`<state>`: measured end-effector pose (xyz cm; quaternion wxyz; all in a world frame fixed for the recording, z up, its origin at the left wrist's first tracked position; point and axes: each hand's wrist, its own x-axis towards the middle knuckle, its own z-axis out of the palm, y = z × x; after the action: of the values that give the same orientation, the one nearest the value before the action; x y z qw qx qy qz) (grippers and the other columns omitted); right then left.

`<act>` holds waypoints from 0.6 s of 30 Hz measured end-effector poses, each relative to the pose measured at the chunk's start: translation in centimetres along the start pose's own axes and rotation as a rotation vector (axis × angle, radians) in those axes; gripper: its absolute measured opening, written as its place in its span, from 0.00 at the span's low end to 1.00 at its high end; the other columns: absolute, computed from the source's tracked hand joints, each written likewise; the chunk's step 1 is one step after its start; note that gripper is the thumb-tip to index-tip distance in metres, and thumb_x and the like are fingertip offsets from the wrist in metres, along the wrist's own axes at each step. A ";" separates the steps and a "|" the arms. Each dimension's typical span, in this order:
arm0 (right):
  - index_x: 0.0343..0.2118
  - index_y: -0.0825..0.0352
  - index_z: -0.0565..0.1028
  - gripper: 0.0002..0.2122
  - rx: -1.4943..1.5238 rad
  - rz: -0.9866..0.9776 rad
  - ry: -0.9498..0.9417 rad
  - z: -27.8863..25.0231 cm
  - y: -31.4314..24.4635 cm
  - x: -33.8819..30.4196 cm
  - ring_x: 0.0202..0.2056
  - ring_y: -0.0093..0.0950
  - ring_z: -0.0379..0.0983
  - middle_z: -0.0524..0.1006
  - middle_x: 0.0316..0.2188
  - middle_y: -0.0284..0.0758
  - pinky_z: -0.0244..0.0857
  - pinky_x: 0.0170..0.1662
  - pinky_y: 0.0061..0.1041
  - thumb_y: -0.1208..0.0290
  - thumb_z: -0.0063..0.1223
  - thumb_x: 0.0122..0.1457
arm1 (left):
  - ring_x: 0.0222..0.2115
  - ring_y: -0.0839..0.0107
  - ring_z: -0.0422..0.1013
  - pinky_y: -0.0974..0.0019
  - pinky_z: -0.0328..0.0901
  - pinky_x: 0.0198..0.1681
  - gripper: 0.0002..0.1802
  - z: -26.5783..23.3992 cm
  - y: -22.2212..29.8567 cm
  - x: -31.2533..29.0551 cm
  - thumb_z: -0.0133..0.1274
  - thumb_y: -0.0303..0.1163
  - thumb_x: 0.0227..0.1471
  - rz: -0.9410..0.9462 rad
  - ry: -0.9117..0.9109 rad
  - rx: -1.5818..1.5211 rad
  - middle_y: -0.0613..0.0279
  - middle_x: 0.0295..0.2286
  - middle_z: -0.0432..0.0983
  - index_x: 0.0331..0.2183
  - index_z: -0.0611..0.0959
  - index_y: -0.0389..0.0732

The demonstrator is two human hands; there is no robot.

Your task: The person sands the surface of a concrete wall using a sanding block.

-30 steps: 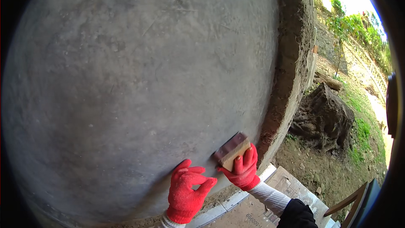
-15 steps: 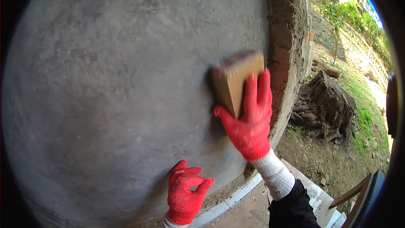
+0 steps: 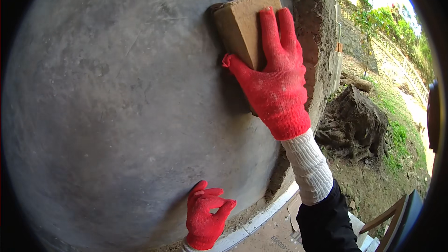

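- While our right hand [image 3: 275,88] presses the float [image 3: 242,28] flat on the wall [image 3: 116,112] high up, fingers straight, thumb hooking its edge.
- Our left hand [image 3: 205,217] rests low, fingers curled, empty.

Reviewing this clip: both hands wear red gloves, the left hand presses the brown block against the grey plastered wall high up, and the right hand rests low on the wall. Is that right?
Not quite: the hands are swapped. The head view shows the right hand pressing the brown block against the grey plastered wall high up, while the left hand rests low on the wall. Both do wear red gloves.
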<state>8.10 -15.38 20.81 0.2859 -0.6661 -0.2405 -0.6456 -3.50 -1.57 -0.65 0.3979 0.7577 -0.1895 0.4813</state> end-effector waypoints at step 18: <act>0.60 0.68 0.62 0.44 -0.033 -0.013 -0.064 -0.8 1.5 -3.0 0.55 0.59 0.62 0.58 0.61 0.57 0.63 0.54 0.48 0.63 0.74 0.37 | 0.32 0.63 0.76 0.46 0.64 0.55 0.16 0.2 0.2 -0.3 0.69 0.19 0.36 -0.058 -0.027 -0.021 0.68 0.23 0.78 0.25 0.77 0.43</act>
<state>8.41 -16.85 17.73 0.2627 -0.6896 -0.2430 -0.6295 -3.68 -1.86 -0.83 0.4171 0.7650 -0.1778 0.4573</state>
